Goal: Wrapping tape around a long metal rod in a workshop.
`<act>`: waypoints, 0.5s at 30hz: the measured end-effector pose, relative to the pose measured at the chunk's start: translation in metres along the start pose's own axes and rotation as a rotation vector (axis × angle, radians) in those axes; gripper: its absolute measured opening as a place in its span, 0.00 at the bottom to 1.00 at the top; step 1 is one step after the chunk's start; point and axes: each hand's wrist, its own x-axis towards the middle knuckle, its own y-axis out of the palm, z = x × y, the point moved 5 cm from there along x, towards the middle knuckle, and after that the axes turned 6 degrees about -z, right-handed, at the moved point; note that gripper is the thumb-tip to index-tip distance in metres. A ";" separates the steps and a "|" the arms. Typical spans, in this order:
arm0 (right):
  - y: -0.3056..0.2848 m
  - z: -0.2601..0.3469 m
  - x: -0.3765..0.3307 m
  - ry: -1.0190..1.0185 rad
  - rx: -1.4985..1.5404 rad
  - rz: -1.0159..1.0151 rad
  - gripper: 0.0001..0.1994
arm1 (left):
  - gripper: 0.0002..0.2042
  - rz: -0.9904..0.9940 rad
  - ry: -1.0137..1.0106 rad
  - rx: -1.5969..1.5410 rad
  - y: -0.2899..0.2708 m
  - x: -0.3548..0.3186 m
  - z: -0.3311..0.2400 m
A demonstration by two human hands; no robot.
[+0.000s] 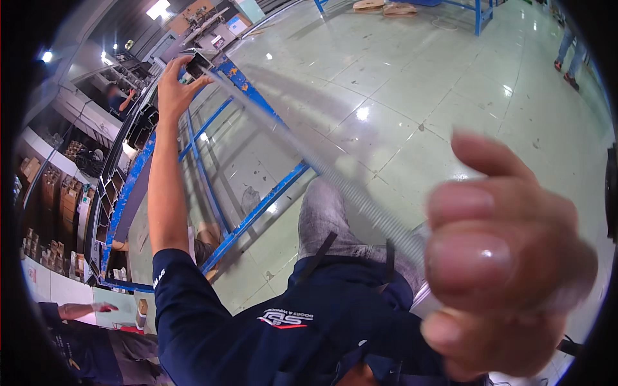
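My right hand (508,270), large and blurred close to the camera, is closed on the near end of a long, thin grey ribbed rod (322,167). The rod slants up and left; motion blur hides whether it is a spring or a threaded bar. Its far end meets the open end of a dark hollow metal profile (199,64). Around that profile end my left hand (175,90) is closed, fingers over the top and thumb by the opening, next to the rod's tip.
A chipped blue metal frame rack (257,209) carries several profiles on my left. Two co-workers (80,341) (119,101) are on that side. Another person's legs (570,55) show far right. A blue table leg (477,18) stands on the shiny tiled floor (412,109) ahead.
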 end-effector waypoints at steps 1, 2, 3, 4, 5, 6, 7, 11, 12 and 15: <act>0.011 0.008 0.022 -0.043 0.007 -0.020 0.07 | 0.37 -0.035 0.009 -0.017 -0.011 0.005 0.000; -0.030 0.041 -0.056 -0.078 0.083 -0.019 0.07 | 0.40 -0.054 -0.024 0.013 -0.026 -0.009 0.026; 0.012 0.035 -0.002 -0.095 0.082 -0.059 0.07 | 0.42 -0.076 0.008 -0.019 -0.013 0.011 0.019; 0.011 0.037 -0.002 -0.116 0.128 -0.074 0.08 | 0.45 -0.022 -0.068 -0.064 -0.012 0.011 0.029; 0.018 0.033 0.001 -0.138 0.174 -0.090 0.09 | 0.45 -0.025 -0.075 -0.057 -0.013 0.013 0.035; 0.028 0.035 0.004 -0.160 0.222 -0.106 0.10 | 0.45 0.022 -0.111 -0.079 -0.013 0.015 0.042; 0.023 0.042 0.002 -0.177 0.256 -0.126 0.11 | 0.45 0.071 -0.139 -0.114 -0.011 0.018 0.038; 0.030 0.038 0.003 -0.254 0.410 -0.199 0.15 | 0.45 0.152 -0.005 0.079 -0.014 0.012 0.023; 0.045 0.041 0.003 -0.275 0.451 -0.215 0.16 | 0.45 0.098 0.020 0.045 -0.015 0.013 0.022; 0.012 0.017 -0.015 -0.316 0.576 -0.285 0.20 | 0.43 0.096 -0.072 0.091 -0.017 0.011 0.022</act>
